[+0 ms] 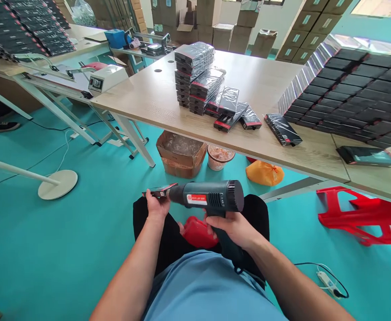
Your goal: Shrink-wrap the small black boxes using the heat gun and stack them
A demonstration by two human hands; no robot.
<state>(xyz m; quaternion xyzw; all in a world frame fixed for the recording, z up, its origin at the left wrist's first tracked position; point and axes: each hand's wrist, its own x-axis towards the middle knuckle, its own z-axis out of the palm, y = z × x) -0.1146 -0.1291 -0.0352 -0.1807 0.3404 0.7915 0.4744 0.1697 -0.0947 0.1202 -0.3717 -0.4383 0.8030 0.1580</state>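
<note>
1. Head view: the left hand (158, 207) is holding a small box (160, 190) above the left knee (139, 213), fingers clamping it.
2. The right hand (233, 226) is clamping its fingers around a heat gun (202, 196), nozzle (176, 194) pointing toward the box.
3. Wrapped boxes (195, 60) are sitting on the tabletop (255, 76).

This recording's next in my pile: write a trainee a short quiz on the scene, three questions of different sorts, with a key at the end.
1. Which tool does the right hand grip?
2. True or false: the orange bag lies on top of the table.
3. Fill in the blank: the left hand holds a flat ____, close to the tool's nozzle.

Key:
1. A heat gun.
2. False; it lies on the floor, under the table.
3. Box.
</note>
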